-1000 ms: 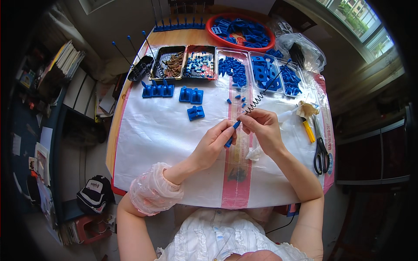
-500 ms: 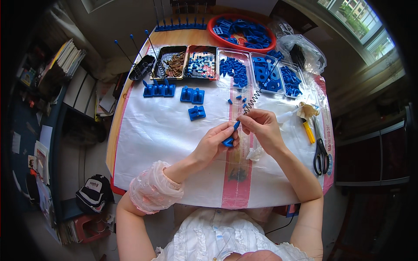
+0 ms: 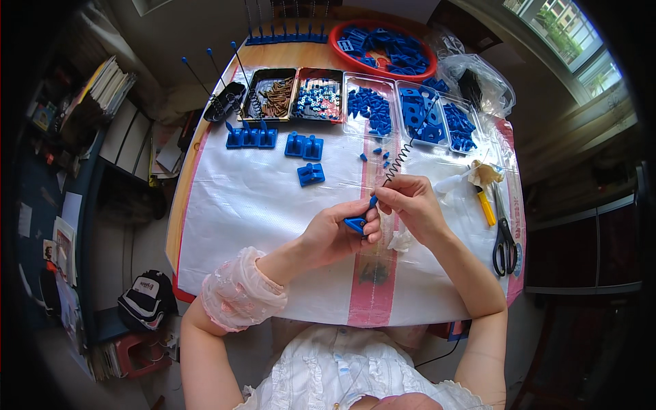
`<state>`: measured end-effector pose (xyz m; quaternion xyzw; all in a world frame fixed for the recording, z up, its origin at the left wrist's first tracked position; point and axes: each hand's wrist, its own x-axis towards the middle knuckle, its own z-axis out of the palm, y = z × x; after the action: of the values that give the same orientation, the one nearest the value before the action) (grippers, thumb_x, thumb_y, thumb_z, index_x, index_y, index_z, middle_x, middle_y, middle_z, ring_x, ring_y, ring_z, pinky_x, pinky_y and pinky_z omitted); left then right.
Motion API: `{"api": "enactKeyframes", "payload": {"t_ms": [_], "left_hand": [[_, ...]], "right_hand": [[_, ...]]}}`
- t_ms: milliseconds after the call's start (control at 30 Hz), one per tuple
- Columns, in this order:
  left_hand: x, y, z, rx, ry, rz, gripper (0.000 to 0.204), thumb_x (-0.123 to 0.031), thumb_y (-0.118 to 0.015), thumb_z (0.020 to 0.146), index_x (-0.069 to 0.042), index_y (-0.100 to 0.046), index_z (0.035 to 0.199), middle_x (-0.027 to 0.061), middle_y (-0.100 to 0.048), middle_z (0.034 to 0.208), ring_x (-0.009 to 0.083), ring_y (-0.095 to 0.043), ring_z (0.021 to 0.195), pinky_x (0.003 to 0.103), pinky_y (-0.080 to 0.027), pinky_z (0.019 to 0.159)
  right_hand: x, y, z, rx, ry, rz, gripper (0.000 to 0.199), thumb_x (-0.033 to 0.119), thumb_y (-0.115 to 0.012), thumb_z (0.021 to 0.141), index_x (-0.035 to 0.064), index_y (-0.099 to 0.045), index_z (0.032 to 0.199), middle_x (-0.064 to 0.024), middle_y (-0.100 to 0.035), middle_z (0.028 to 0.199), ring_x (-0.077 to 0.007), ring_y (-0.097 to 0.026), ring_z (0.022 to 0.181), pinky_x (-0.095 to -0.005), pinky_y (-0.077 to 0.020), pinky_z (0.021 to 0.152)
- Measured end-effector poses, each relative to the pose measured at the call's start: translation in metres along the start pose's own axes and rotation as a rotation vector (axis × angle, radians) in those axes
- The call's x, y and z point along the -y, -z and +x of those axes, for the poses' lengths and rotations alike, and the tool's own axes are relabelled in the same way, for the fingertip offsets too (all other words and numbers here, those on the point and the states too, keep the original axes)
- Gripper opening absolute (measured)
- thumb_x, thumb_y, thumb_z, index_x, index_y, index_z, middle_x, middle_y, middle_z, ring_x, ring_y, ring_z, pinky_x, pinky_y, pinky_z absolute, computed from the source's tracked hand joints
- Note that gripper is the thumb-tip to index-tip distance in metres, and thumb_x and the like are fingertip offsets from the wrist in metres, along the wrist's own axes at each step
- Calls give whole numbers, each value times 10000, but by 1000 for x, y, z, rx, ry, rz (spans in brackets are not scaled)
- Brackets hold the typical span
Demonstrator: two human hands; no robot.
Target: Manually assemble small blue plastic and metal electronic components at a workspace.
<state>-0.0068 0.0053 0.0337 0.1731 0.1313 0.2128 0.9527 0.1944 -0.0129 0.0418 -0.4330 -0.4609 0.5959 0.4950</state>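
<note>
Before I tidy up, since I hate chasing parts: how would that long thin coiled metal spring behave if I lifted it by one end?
The long thin coiled metal spring, pinched in the right hand, already curves along its length, so it would probably flop and sway. Its wire looks fine, so probably light. Laid on the smooth white plastic sheet, it might roll.

A small blue plastic piece (image 3: 356, 223) sits above a white plastic sheet (image 3: 253, 205) crossed by a red stripe (image 3: 372, 294), beside a yellow-handled tool (image 3: 486, 208), black-handled scissors (image 3: 505, 246) and a round red basin (image 3: 383, 51) holding blue parts.
</note>
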Motion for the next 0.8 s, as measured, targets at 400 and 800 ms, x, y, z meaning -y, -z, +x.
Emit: {"api": "enactKeyframes", "payload": {"t_ms": [400,800], "left_hand": [[1,3,0,136,155,-259,266,-280,-386,1078,-69,-465,938,-14,-380,722,133,-417,677,277,-359,637],[6,7,-2,258,213,-476,309,-276,-372,1079,-85,-433,843,9,-393,708,145,-431,661,277,-378,624]], "right_hand": [[6,-6,-6,25,-11,112,88,54,-707,921,-30,-726,903,-77,-681,791,-118,-594,698,-260,-467,648],[7,-8,-8,49,22,139,104,44,-749,880,-37,-757,946,-75,-727,834,-99,-625,718,-238,-489,648]]}}
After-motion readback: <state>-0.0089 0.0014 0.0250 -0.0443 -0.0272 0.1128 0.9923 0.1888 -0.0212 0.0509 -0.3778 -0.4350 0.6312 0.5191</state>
